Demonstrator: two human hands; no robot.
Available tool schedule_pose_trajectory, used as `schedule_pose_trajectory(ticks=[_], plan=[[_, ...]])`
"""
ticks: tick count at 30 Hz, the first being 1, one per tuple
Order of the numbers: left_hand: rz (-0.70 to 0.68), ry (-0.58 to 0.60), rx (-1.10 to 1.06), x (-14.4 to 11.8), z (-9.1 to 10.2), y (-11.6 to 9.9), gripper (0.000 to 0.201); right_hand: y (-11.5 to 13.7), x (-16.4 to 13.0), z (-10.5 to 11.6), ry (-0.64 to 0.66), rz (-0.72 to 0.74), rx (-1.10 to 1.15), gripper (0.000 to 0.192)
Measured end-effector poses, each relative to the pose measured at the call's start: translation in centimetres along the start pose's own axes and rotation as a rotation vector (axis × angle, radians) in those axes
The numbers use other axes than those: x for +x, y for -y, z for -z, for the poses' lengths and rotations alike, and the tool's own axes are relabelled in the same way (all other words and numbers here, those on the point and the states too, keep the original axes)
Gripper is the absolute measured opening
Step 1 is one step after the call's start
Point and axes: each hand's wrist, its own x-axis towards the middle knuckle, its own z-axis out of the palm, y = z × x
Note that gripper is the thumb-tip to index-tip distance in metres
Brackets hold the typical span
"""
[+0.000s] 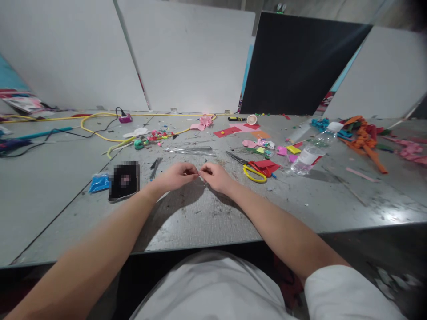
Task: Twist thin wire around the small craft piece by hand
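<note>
Over the middle of the grey table, my left hand and my right hand meet at the fingertips, both pinched closed. Between them runs a thin wire, of which only a faint loop shows below the fingers. Just beyond my hands lies a bunch of straight thin wires. Scissors with yellow and red handles rest to the right of my right hand, blades pointing away to the left. Some short dark strips lie left of my left hand.
A phone-like dark device and a blue packet lie at left. A plastic bottle stands at right, near orange crepe material. Coloured scraps and a yellow cable spread toward the upright panels.
</note>
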Motion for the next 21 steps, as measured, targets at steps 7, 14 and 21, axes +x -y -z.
schedule_pose_trajectory(ticks=[7, 14, 21], plan=[[-0.276, -0.137, 0.352, 0.0, -0.1, 0.3, 0.011, 0.6, -0.3, -0.3, -0.027, -0.033, 0.053, 0.014], [-0.282, -0.164, 0.508, -0.3, -0.6, -0.4, 0.008, 0.5, -0.3, -0.4, -0.016, -0.053, 0.064, 0.014], [-0.156, -0.216, 0.5, -0.2, -1.4, -1.4, 0.009, -0.4, -0.1, -0.2, -0.046, 0.1, -0.051, 0.013]])
